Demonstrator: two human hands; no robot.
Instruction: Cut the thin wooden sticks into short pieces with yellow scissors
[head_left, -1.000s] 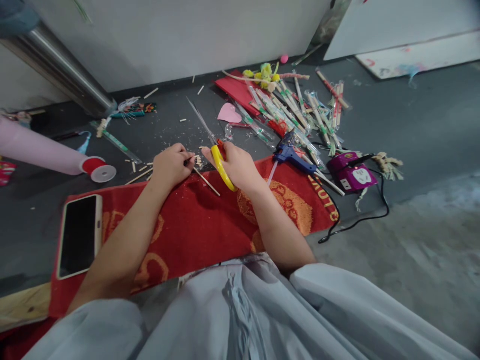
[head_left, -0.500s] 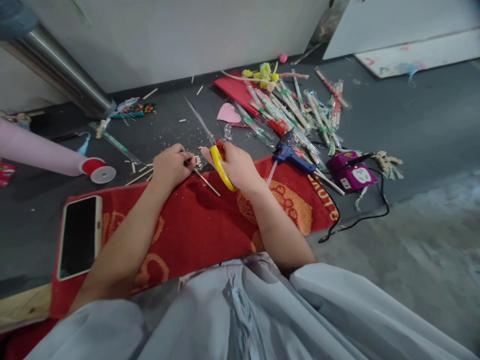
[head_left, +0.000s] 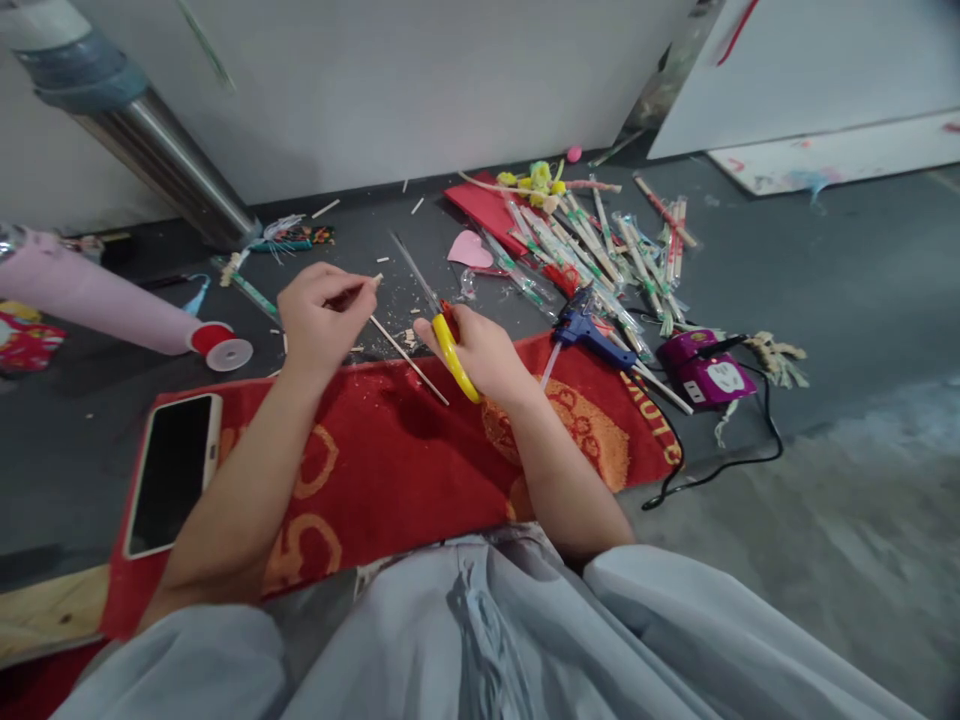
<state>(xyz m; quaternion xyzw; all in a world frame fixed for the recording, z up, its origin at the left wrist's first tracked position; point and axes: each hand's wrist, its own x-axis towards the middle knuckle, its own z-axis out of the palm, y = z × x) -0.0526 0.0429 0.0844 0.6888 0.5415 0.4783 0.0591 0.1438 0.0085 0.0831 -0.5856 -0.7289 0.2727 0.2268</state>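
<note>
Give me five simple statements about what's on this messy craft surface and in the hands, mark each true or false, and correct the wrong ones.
1. The right hand holds yellow-handled scissors. True.
2. The hot glue gun is bright yellow. False: it is blue.
3. A thin pale stick juts from the left hand. True.
4. The pink heart lies on the red towel. False: it lies beyond the towel's far edge.
5. The smartphone lies on the towel. True.
</note>
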